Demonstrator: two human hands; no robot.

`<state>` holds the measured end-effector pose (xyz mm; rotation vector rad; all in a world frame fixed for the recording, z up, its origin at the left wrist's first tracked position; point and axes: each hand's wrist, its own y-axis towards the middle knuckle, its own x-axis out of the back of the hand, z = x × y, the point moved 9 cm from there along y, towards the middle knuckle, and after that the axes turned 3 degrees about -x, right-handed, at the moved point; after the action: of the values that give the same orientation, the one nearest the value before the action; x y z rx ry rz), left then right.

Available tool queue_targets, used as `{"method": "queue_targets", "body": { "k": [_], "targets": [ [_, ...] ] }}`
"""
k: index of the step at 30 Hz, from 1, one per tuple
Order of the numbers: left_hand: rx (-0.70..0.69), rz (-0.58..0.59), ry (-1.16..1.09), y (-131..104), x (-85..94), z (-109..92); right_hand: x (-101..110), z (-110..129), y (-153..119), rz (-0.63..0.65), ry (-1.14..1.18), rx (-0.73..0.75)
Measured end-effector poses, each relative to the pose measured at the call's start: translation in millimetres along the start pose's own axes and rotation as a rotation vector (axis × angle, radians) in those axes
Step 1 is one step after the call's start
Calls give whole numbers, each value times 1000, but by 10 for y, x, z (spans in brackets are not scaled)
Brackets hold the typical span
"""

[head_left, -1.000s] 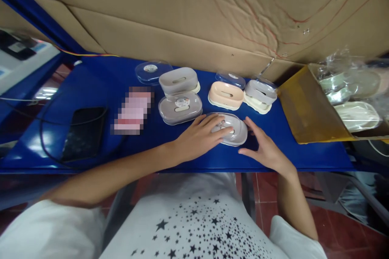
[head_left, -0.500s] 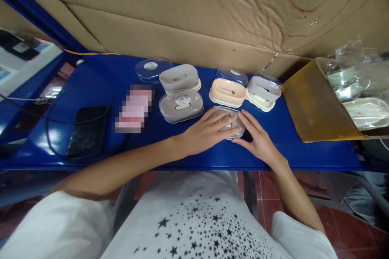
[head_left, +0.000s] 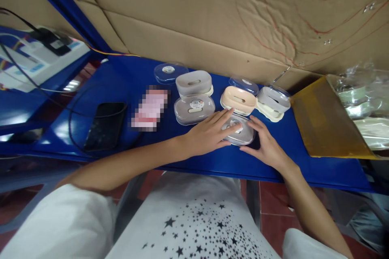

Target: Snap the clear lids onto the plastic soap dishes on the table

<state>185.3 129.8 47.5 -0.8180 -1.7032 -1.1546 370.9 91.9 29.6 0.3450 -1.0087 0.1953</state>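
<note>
- Sitting on a blue table (head_left: 196, 164) is a lidded box (head_left: 247, 136), its sticker (head_left: 233, 122) unreadable.
- Left hand (head_left: 203, 135) is resting across it, fingers spread.
- Right hand (head_left: 269, 145) is framing its end, thumb and fingers apart.

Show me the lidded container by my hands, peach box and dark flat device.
Lidded container (head_left: 247, 133), head view: right part of its clear lid.
Peach box (head_left: 238, 106), head view: its near side.
Dark flat device (head_left: 105, 128), head view: middle of its face.

An oval grey plastic box (head_left: 246, 141) under a clear, stickered plastic lid (head_left: 248, 130) lay flat on the blue tabletop (head_left: 209, 164).
</note>
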Motion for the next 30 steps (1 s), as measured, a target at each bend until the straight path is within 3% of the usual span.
{"method": "queue_targets", "body": {
  "k": [3,6,8,11,15,18,20,23,26,28,30],
  "targets": [
    [48,9,102,-162,246,-4,-11,35,77,22,-21,21],
    [262,-6,210,-464,507,210,-27,37,98,37,-28,15],
    [383,2,256,-653,588,386,-33,56,78,33,-24,17],
    [413,27,251,-755,548,607,-100,149,35,57,-8,29],
    [384,3,214,-648,465,889,-268,385,56,97,10,61],
    [373,-26,155,-563,477,966,-324,533,200,88,-21,104],
    [379,-70,154,-565,549,878,-300,577,350,107,-33,164],
    [314,-115,162,-617,615,495,-73,440,631,39,-65,192],
    [170,-74,165,-670,491,45,203,92,861,-138,-229,65],
    [155,-57,216,-706,383,-73,200,-68,919,-141,-328,24],
    [172,-59,264,-727,304,-62,103,-113,895,-103,-381,46]
  ]
}}
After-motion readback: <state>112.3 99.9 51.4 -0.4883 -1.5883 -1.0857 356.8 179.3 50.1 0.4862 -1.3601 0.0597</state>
